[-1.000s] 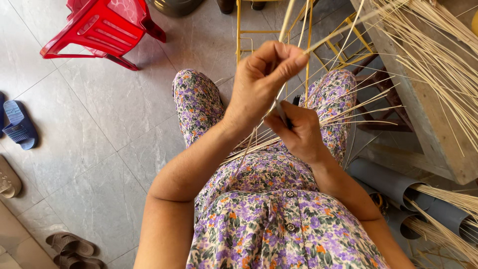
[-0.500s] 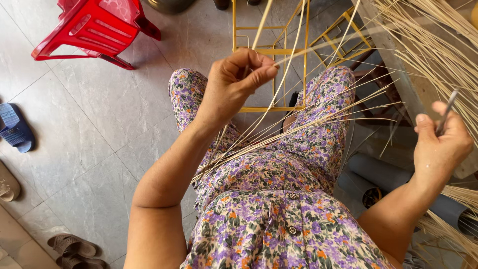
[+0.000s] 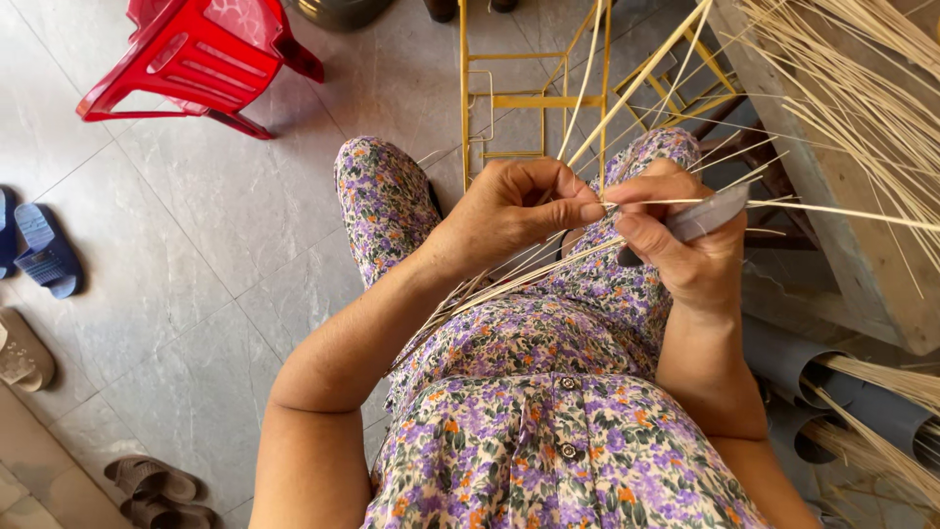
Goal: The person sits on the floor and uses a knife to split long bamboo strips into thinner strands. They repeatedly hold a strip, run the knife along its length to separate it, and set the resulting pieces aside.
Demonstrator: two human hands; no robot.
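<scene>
Right hand (image 3: 685, 235) back, perhaps gripping strip (image 3: 842, 212).

Home craft workshop: tiled floor (image 3: 225, 245), sandals (image 3: 44, 250) (cane bundles (image 3: 862, 88)).

Two hands: the left hand (image 3: 514, 211) and right hand (image 3: 681, 240) meet over the lap. One knife (image 3: 700, 217) is in the right one. One red chair (image 3: 201, 59) stands far left. One yellow frame (image 3: 534, 88) stands far, centre. Four sandals at left: one blue sandal (image 3: 44, 250), one tan sandal (image 3: 22, 351), two brown sandals (image 3: 157, 485) near. Two grey tubes (image 3: 832, 392) lie right. The straws (image 3: 862, 98) are too many to count.
</scene>
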